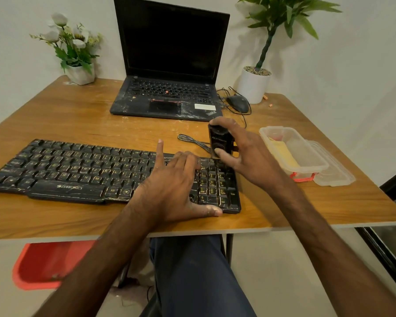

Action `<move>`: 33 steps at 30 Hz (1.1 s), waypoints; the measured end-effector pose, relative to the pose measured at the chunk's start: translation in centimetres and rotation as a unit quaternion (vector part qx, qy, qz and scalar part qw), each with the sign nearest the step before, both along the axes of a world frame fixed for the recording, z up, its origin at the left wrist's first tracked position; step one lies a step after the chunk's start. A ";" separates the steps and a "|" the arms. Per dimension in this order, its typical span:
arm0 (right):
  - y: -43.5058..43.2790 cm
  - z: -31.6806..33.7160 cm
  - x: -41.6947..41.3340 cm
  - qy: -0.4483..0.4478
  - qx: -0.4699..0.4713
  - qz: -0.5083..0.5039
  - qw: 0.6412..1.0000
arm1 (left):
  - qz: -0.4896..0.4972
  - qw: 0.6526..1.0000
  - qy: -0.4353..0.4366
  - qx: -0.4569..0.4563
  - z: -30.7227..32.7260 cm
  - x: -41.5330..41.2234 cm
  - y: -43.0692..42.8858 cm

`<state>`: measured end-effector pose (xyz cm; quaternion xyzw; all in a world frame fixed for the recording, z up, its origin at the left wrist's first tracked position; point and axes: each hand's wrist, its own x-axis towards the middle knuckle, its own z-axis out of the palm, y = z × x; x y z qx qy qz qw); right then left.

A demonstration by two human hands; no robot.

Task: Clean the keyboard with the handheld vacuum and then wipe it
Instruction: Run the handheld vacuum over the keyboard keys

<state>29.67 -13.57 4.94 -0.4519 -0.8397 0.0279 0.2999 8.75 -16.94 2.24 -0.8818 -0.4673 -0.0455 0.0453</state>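
Black handheld vacuum (220, 138), gripped upright in your right hand (249, 154), sits at the far right corner of the keyboard (66, 170), which stretches leftward beneath your flat, empty left hand (169, 191).

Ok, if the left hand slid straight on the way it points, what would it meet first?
Probably the handheld vacuum, which the right hand holds at the keyboard's far right corner. The left hand rests on the keyboard, angled forward-right toward the vacuum. The cable may come first; depth is unclear.
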 end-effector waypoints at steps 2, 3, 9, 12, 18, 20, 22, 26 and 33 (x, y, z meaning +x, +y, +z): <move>-0.4 0.0 -0.3 0.044 -0.018 0.026 0.999 | 0.000 1.000 -0.004 -0.001 0.0 0.0 0.0; -0.6 -0.2 -0.5 0.053 -0.026 0.037 0.998 | 0.000 1.000 -0.003 -0.002 0.0 0.0 0.0; 0.1 -0.1 0.3 0.052 -0.019 -0.023 0.998 | 0.000 1.000 0.003 -0.005 0.0 0.0 0.0; -0.9 0.0 -0.3 0.074 -0.046 0.025 0.996 | 0.001 1.000 -0.001 -0.006 0.1 0.0 0.0; -1.3 -0.3 1.4 0.076 -0.030 -0.033 0.996 | 0.003 1.000 -0.001 -0.015 0.1 0.1 0.1; -2.0 -0.2 1.5 0.103 -0.031 -0.020 0.994 | 0.001 1.000 -0.002 -0.017 0.0 0.0 0.1; -2.7 -0.5 1.4 0.101 -0.042 -0.007 0.994 | 0.001 1.000 -0.004 -0.020 0.0 0.1 0.1; -2.3 -0.5 1.9 0.076 -0.022 -0.050 0.996 | 0.003 1.000 -0.005 -0.017 0.1 0.1 0.1; -2.9 -0.6 1.6 0.066 -0.038 -0.019 0.997 | 0.006 1.000 0.007 -0.026 0.4 0.1 0.0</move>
